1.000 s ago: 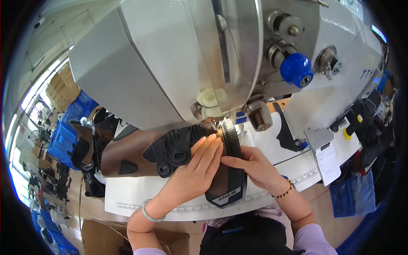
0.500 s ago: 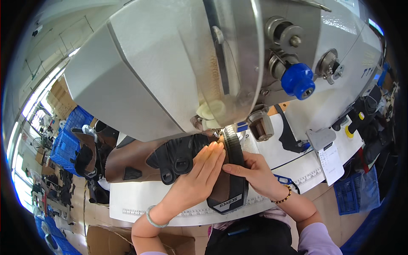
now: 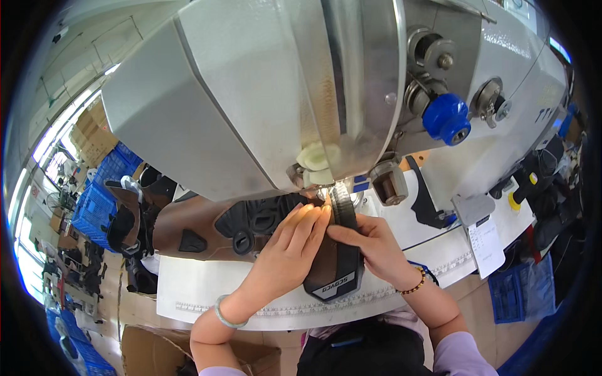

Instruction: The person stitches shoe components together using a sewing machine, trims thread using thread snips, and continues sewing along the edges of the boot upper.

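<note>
A brown boot (image 3: 188, 229) with black trim and buckles lies on its side under the head of a large light grey sewing machine (image 3: 232, 81). My left hand (image 3: 282, 254) presses on the boot's upper, its fingers together and bent, tips close beside the machine's needle area. My right hand (image 3: 379, 250) is closed round the edge of the black ribbed sole (image 3: 346, 247), thumb on top and the other fingers partly hidden behind it. Where the needle meets the boot is hard to make out behind the clear guard (image 3: 367, 75).
Under the boot is a white table (image 3: 251, 316) with a ruler strip along its curved front edge. A black curved piece (image 3: 426, 197) and a white tag (image 3: 486, 244) are at right. Blue crates (image 3: 94, 213) and more boots stand at left, a cardboard box (image 3: 150, 354) below.
My left fingers have gone from nearly straight to more bent on the boot. The toe end has shifted slightly up and left. My right hand keeps its hold on the sole.
</note>
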The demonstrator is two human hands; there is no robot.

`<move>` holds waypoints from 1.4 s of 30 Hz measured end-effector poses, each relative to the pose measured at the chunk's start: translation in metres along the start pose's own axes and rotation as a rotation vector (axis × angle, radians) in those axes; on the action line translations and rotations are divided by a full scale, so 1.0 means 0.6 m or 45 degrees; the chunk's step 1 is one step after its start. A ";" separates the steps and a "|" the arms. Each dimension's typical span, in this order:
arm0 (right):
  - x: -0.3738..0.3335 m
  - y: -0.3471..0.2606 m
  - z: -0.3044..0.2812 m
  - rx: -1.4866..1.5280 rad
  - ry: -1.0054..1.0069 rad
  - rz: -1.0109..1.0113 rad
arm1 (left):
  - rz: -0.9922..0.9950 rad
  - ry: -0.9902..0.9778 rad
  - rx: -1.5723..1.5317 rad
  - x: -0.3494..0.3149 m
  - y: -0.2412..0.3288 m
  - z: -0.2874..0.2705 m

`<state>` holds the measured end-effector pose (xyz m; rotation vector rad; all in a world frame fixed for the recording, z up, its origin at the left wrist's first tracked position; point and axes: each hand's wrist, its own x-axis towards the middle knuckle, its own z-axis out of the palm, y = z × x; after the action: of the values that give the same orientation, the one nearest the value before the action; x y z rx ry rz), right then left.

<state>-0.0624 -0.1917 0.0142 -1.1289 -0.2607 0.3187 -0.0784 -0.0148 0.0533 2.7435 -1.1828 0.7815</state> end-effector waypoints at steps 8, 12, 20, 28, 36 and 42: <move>-0.038 -0.004 0.021 -0.024 0.030 -0.072 | -0.002 0.202 -0.110 -0.022 -0.001 0.036; -0.031 0.016 0.014 0.140 0.019 -0.136 | 0.080 0.269 -0.191 -0.016 -0.007 0.038; -0.034 0.017 0.020 0.089 0.027 -0.171 | 0.064 0.178 -0.111 -0.015 -0.001 0.014; -0.038 0.019 0.025 0.175 0.058 -0.148 | 0.078 0.190 -0.118 -0.016 -0.003 0.013; -0.027 0.010 0.027 0.151 0.057 -0.155 | 0.037 0.238 -0.181 -0.005 -0.010 0.015; -0.011 0.013 0.030 0.100 0.060 -0.223 | -0.066 0.286 -0.212 -0.010 -0.025 0.031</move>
<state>-0.0756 -0.1762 0.0143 -1.0273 -0.3010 0.1454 -0.0634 -0.0043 0.0365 2.4675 -1.0748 0.9120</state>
